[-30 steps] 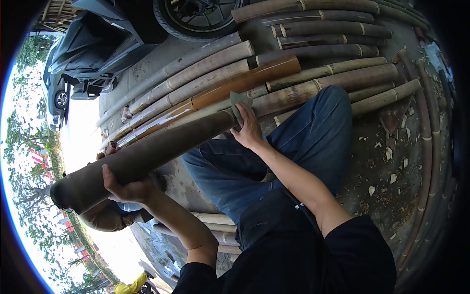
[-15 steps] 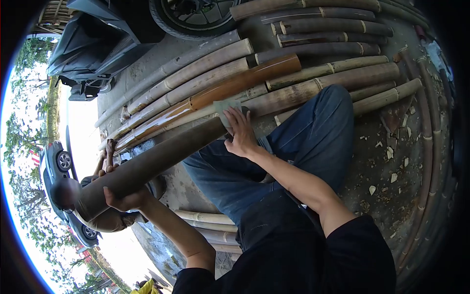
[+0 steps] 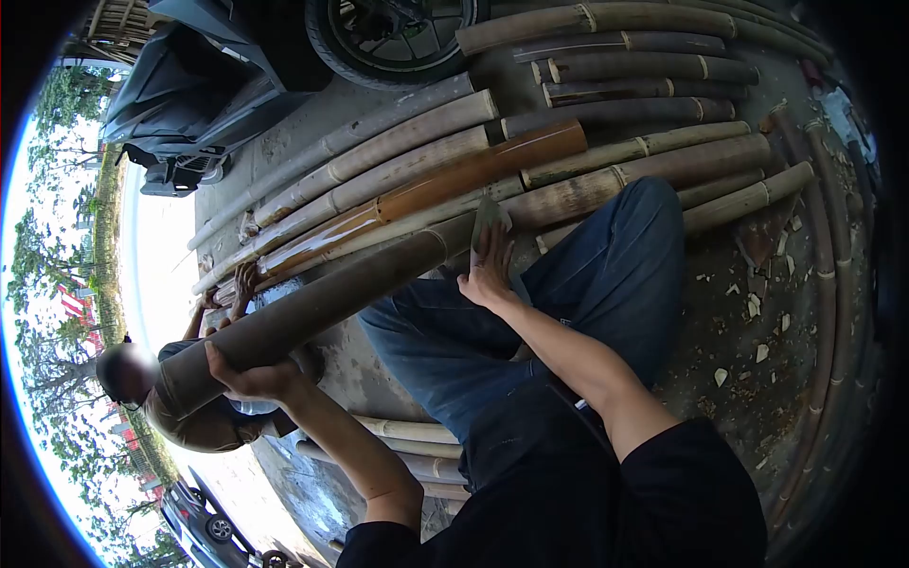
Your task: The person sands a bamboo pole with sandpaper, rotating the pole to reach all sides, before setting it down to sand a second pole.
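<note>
A thick dark bamboo pole (image 3: 327, 303) lies slanted across my lap, its far end by my knee. My left hand (image 3: 254, 377) grips its near end from below. My right hand (image 3: 490, 265) presses a small grey-green sanding pad (image 3: 486, 216) flat against the pole's far end. I sit in blue jeans (image 3: 568, 293) on the concrete ground.
Many bamboo poles (image 3: 606, 151) lie side by side on the ground ahead, one glossy orange-brown (image 3: 445, 180). A motorcycle wheel (image 3: 398, 33) and a covered vehicle (image 3: 189, 85) stand beyond. Another person (image 3: 199, 417) crouches at the left, hands on the poles. Chips litter the ground at right.
My right hand slid the pad a little toward the pole's far end, and the pad now stands more upright. My left hand shifted its grip slightly. The view swung.
</note>
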`<state>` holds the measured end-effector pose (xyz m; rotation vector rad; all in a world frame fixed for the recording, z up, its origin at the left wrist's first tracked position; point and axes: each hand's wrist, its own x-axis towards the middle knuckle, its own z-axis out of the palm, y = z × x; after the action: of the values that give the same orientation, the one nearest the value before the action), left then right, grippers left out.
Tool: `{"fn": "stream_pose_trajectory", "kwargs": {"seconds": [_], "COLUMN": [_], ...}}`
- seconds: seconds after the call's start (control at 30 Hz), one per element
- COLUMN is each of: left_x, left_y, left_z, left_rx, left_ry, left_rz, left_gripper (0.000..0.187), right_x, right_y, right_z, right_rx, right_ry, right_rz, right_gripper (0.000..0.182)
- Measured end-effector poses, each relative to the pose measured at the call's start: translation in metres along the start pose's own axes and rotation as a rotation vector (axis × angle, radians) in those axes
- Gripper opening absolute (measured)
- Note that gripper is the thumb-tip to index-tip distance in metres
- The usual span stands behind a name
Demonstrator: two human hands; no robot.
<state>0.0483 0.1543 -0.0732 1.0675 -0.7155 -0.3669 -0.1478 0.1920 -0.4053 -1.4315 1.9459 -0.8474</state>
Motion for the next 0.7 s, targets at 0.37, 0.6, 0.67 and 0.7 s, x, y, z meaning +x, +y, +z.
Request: {"fn": "stream_pose_trajectory", "kwargs": {"seconds": [0.37,0.6,0.67,0.7], "left_x": [0.010,0.005,0.007,0.008], "left_y": [-0.005,-0.002,-0.005,-0.007], "left_z": [0.003,0.007,-0.004,-0.011], "left_rx": [0.089,0.041,-0.060,-0.178], "left_ry": [0.043,-0.076,-0.148,-0.215], "left_rz": [0.060,-0.012,-0.049,-0.083], "left_gripper": [0.061,0.059,0.058,0.057], "right_x": [0.007,0.016,0.011,0.009], "right_y": [-0.039,-0.009,-0.022,-0.027], "right_z": [-0.028,-0.016,-0.034,-0.044], "right_rx": [0.069,-0.168,-0.005,0.156], "right_ry": [-0.022,0.006,0.000,0.007], "right_rz": [-0.164,-0.046,-0.234,-0.428], "right_gripper": [0.116,0.108,0.104,0.100]}}
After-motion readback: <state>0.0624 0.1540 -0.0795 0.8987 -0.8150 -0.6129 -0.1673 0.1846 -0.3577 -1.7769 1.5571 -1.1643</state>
